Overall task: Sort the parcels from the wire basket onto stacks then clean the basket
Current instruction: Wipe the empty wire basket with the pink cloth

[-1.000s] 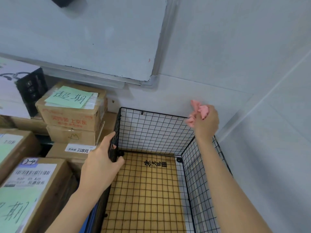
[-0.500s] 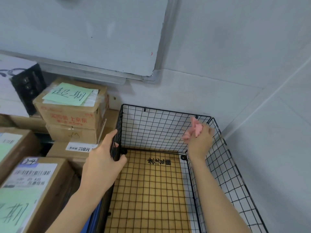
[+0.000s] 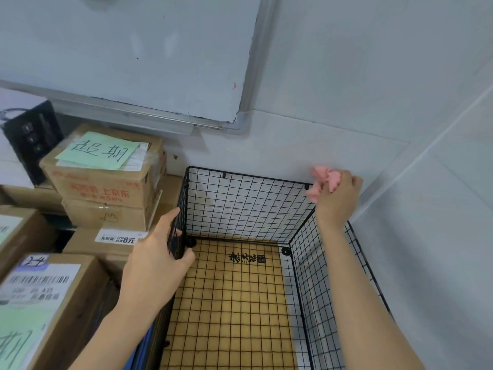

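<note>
- my left hand [image 3: 157,265] grips the left wall of the wire basket [image 3: 248,206] (light, springy mesh, i judge).
- my right hand [image 3: 337,201] pinches a soft pink cloth [image 3: 326,180] at its far-right rim.

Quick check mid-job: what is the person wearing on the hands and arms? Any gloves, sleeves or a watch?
Nothing is worn that shows. The left hand and right hand have no gloves and no visible rings. The left forearm and right forearm are uncovered down to the frame's lower edge: no sleeves, watch or wristband.
</note>
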`<state>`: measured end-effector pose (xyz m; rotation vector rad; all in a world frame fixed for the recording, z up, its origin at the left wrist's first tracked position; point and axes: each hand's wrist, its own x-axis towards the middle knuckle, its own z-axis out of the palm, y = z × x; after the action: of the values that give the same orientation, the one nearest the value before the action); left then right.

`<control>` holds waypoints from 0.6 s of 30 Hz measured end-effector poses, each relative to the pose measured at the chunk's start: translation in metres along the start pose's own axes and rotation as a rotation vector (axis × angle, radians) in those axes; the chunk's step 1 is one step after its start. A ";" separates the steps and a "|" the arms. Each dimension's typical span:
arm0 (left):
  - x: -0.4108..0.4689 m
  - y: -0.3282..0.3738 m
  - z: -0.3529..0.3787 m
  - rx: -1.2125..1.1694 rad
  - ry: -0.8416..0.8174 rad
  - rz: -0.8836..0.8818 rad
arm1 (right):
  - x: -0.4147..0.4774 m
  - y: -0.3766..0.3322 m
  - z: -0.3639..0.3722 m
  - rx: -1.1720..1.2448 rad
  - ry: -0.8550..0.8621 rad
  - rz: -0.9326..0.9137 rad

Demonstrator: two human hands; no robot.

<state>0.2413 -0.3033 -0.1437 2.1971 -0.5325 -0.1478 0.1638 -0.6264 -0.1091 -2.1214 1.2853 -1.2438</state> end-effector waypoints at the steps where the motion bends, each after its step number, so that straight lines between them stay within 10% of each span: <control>1: 0.000 0.000 0.000 0.001 -0.002 -0.001 | 0.010 -0.001 -0.002 -0.015 0.057 -0.025; 15: -0.001 0.007 -0.004 0.009 -0.016 -0.023 | -0.016 0.001 0.021 -0.093 -0.343 -0.409; 18: -0.002 0.009 -0.004 0.012 -0.017 -0.023 | -0.011 -0.013 0.003 0.111 -0.209 -0.298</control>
<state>0.2375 -0.3045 -0.1346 2.2158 -0.5185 -0.1760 0.1710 -0.6109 -0.1072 -2.3483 0.8171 -1.1361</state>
